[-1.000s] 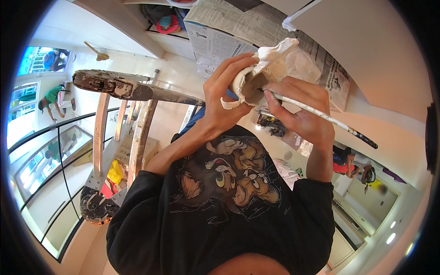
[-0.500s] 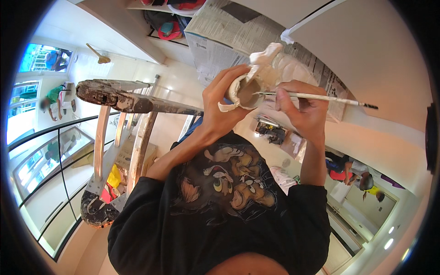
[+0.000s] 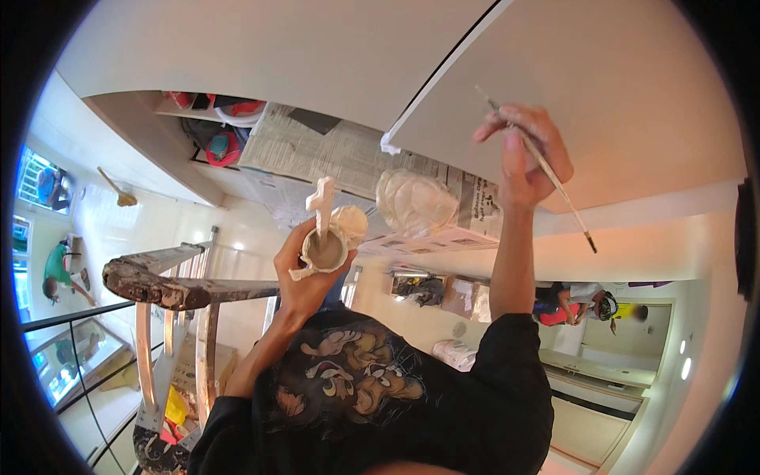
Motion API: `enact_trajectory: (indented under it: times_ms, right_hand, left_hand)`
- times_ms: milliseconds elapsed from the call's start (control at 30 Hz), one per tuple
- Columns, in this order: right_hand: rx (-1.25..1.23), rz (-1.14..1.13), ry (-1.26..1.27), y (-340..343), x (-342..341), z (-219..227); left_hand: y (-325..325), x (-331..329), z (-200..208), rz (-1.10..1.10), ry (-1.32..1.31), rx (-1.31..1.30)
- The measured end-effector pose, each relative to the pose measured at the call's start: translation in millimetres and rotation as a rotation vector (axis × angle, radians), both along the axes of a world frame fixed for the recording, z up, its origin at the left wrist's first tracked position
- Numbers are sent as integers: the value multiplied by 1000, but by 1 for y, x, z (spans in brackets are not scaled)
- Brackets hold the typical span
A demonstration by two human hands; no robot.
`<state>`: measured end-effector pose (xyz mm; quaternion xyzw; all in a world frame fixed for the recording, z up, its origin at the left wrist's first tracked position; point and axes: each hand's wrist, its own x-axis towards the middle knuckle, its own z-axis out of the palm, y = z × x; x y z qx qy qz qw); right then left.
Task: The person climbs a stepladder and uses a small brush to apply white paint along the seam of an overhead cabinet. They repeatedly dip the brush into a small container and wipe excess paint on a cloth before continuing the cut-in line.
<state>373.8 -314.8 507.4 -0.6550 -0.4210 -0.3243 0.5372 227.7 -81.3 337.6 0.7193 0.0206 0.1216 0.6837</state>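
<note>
My left hand (image 3: 294, 279) is wrapped round a small cup of greyish paint (image 3: 325, 252). White wrapping bunches at the cup's rim, and a pale, stiff-looking piece (image 3: 321, 204) sticks up beside it. Up to the right, my right hand (image 3: 532, 154) grips a slim paintbrush (image 3: 560, 184), slanted with its dark-ended handle low. The brush tip points up and left in front of a smooth beige panel (image 3: 625, 103). Whether the tip touches the panel I cannot tell. That hand is slightly blurred.
Newspaper-covered boxes (image 3: 348, 150) stand ahead, with a crumpled white plastic bundle (image 3: 416, 202) on them. To my left is a paint-splattered ladder (image 3: 150, 286). An open shelf (image 3: 178, 107) holds red and dark items. Other people (image 3: 574, 305) are lower right and far left.
My right hand has lifted the brush out of the cup and moved it up and right before the panel. My left hand and the cup have shifted left and lower in view.
</note>
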Motion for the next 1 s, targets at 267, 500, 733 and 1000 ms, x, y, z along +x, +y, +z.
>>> enact_trajectory:
  times_ms: [267,500,733,1000]
  right_hand:
    - [-217,-273,-428,-5,60,43]
    - [-98,-266,-436,-2,80,43]
    - [-118,-333,-492,-2,87,40]
    - [-140,-347,-510,-4,90,40]
  left_hand:
    - [-2,-2,-1,-65,19,-50]
    - [-4,3,-6,-21,-44,-24]
    - [-5,4,-14,-19,-23,-44]
    - [-8,6,-18,-28,-28,-38]
